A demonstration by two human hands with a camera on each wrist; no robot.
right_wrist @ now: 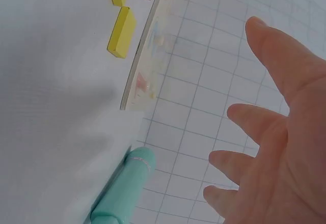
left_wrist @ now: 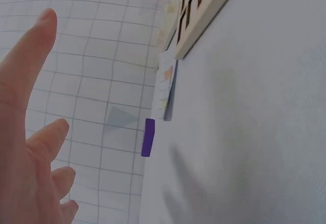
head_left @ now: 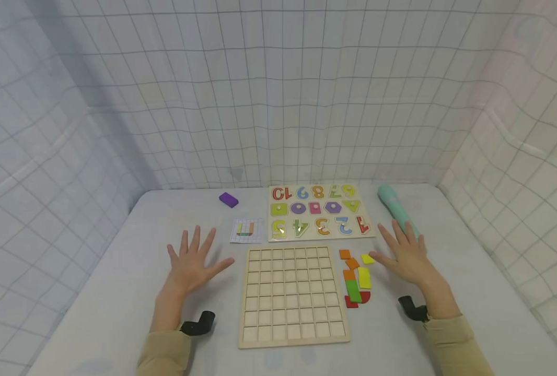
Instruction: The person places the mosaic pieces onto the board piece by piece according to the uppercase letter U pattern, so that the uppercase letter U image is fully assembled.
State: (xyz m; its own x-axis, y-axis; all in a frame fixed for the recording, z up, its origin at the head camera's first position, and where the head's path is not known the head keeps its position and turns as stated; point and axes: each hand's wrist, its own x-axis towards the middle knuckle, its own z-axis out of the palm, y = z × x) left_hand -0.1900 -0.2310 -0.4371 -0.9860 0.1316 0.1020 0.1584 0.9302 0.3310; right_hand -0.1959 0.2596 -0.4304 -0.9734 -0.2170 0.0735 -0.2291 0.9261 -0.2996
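My left hand [head_left: 191,267] is held over the table with fingers straight and spread, left of a wooden grid board [head_left: 293,344]. On the other side, my right hand [head_left: 407,259] is spread the same way and holds nothing. Its thumb is nearest a small yellow piece [head_left: 368,259]. Between board and right hand lie flat colored pieces: orange squares [head_left: 345,254], a yellow rectangle [head_left: 364,278], a green strip [head_left: 353,291], a red square [head_left: 351,302] and a red curved piece [head_left: 365,297]. A gap shows under both hands in the wrist views.
Behind the grid board lies a number-and-shape puzzle board [head_left: 325,238]. A printed pattern card [head_left: 236,239] and a purple block [head_left: 229,200] are at its left. The teal cylindrical object [right_wrist: 122,191] lies beyond my right hand. Grid-lined cloth walls surround the table.
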